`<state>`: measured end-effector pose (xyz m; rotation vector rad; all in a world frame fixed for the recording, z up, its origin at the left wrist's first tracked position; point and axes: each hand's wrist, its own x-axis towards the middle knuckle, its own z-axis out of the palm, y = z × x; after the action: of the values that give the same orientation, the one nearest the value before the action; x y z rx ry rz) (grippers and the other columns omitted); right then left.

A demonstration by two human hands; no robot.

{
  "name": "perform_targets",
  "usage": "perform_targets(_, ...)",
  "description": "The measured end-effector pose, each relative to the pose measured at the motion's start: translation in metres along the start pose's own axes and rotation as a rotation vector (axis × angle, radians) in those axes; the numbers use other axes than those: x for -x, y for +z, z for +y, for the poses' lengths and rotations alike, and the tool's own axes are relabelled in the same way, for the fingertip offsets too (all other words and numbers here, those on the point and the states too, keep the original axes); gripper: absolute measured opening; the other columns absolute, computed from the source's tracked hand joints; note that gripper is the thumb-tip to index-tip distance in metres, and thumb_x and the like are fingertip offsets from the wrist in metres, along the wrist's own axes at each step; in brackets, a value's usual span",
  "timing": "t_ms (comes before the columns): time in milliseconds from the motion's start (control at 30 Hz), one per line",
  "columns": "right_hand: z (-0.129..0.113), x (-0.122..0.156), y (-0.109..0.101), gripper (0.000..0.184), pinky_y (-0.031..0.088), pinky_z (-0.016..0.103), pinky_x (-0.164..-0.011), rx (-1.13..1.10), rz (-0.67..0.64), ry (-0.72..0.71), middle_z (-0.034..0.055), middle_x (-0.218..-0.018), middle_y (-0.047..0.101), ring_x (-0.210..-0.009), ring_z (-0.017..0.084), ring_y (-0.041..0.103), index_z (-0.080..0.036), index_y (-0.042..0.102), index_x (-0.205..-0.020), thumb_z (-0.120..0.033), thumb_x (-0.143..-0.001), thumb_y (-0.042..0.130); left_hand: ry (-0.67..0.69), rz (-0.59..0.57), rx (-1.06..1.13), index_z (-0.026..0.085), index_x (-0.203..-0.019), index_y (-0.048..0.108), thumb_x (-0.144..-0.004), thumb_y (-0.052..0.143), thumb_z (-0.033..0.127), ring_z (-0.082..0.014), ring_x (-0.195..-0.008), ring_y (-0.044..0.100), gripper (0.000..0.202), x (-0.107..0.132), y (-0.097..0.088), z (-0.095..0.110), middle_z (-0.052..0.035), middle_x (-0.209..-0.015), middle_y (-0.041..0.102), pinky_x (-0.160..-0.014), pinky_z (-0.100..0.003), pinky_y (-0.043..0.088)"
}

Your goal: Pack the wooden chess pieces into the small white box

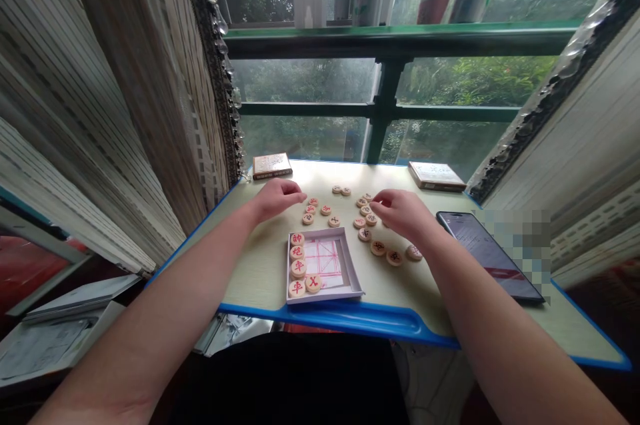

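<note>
My left hand (pixel 278 200) is over the left half of the table, fingers curled closed, tips just beside a red-marked xiangqi piece (pixel 313 202). Anything between those fingertips is hidden. My right hand (pixel 400 210) is also closed, its fingertips at the edge of a cluster of round wooden pieces, nearest a xiangqi piece (pixel 366 210); what it pinches does not show. Between my forearms lies an open shallow box (pixel 353 265) with a red-lined sheet inside. Several red-marked pieces (pixel 298 269) form a column along its left wall, with another piece (pixel 313 283) beside the lowest.
More pieces lie loose, including a pair (pixel 341 190) at the back. Small flat boxes stand at the back left (pixel 271 165) and back right (pixel 437 176). A phone (pixel 490 255) lies right of my right forearm. The blue-edged table (pixel 250 278) meets a window and curtains (pixel 150 78).
</note>
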<state>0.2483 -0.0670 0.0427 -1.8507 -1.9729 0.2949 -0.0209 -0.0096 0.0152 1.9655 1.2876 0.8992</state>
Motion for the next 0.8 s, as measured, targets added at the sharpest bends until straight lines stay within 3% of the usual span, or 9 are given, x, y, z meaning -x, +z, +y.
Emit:
perform_targets(200,-0.006,0.004,0.007,0.021,0.037,0.023,-0.057,0.113,-0.112,-0.150,0.0055,-0.088,0.069,-0.073,0.016,0.059,-0.021,0.070,-0.084,-0.033,-0.077,0.054,-0.030,-0.025,-0.108,0.014,-0.065,0.065,-0.067,0.060,0.042,-0.0106,-0.056,0.042,0.029,0.002,0.005,0.001,0.0015,-0.057,0.052,-0.054,-0.025,0.032)
perform_targets(333,-0.005,0.004,0.010,0.022,0.038,0.024,-0.058,0.142,-0.105,-0.183,0.0060,-0.090,0.069,-0.075,0.017,0.059,-0.021,0.070,-0.085,-0.033,-0.079,0.053,-0.032,-0.037,-0.137,0.014,-0.067,0.066,-0.068,0.060,0.044,-0.0109,-0.056,0.043,0.030,0.002,0.006,0.003,0.0016,-0.056,0.053,-0.054,-0.025,0.033)
perform_targets(533,0.000,-0.002,0.005,0.028,0.041,0.026,-0.065,0.163,0.013,-0.037,0.0081,-0.103,0.066,-0.084,0.019,0.060,-0.020,0.070,-0.094,-0.023,-0.081,0.045,-0.030,-0.051,-0.214,0.014,-0.068,0.067,-0.069,0.058,0.049,-0.0115,-0.056,0.043,0.035,0.001,0.010,0.001,0.0006,-0.058,0.055,-0.053,-0.026,0.032)
perform_targets(700,0.021,-0.011,-0.006,0.036,0.043,0.031,-0.075,0.147,0.165,0.175,0.0118,-0.112,0.061,-0.097,0.024,0.058,-0.019,0.067,-0.105,-0.015,-0.080,0.041,-0.020,-0.028,-0.279,0.015,-0.069,0.066,-0.070,0.055,0.047,-0.0128,-0.059,0.046,0.033,0.000,0.010,-0.005,0.0000,-0.060,0.058,-0.056,-0.026,0.034)
perform_targets(800,0.035,-0.017,-0.010,0.042,0.043,0.034,-0.080,0.171,0.139,0.283,0.0139,-0.116,0.060,-0.103,0.026,0.056,-0.019,0.064,-0.113,-0.013,-0.075,0.049,-0.009,0.000,-0.343,0.015,-0.068,0.066,-0.072,0.053,0.045,-0.0133,-0.060,0.048,0.032,-0.002,0.009,-0.010,-0.0005,-0.061,0.059,-0.057,-0.026,0.034)
